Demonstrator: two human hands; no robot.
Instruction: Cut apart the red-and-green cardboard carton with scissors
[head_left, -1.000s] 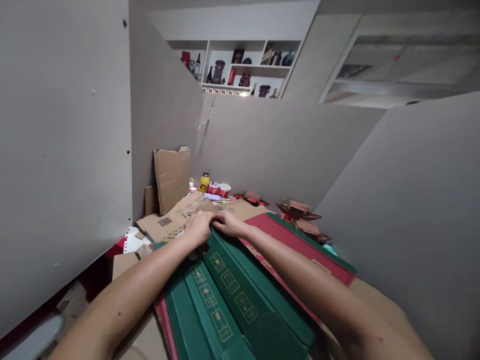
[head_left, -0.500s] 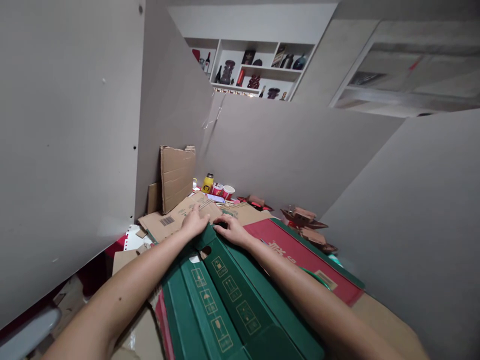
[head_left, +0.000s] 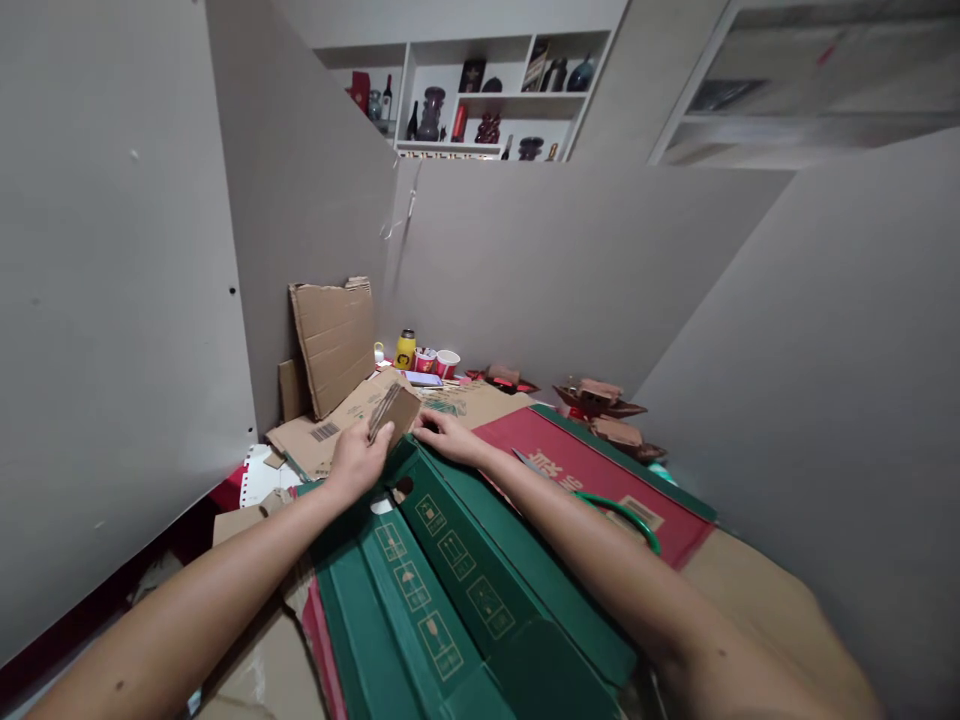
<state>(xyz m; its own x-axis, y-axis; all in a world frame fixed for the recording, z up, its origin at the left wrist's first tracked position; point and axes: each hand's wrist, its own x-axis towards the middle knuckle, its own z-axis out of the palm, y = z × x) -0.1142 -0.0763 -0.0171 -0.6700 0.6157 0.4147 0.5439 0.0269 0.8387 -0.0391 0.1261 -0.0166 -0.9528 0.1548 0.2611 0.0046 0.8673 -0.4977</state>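
Note:
A folded green cardboard box (head_left: 480,590) with gold printed symbols lies in front of me. My left hand (head_left: 360,460) is closed on a small stack of brown cardboard pieces (head_left: 396,412), just beyond the box's far left corner. My right hand (head_left: 444,436) rests at the box's far end, fingers curled near its edge and the cardboard pieces; what its fingertips grip is hidden. Under and beside my right forearm, green-handled scissors (head_left: 626,515) lie on a red cardboard panel (head_left: 517,440).
A brown cardboard sheet (head_left: 334,345) leans on the left wall. Farther back stand a yellow bottle (head_left: 405,349), paper cups (head_left: 447,363) and a phone (head_left: 424,379). Brown model boats (head_left: 600,397) sit at the right back. Grey panels enclose the sides.
My left hand has moved back toward me, and the small cardboard stack now shows raised in it. The view has shifted, and more of the scissors shows.

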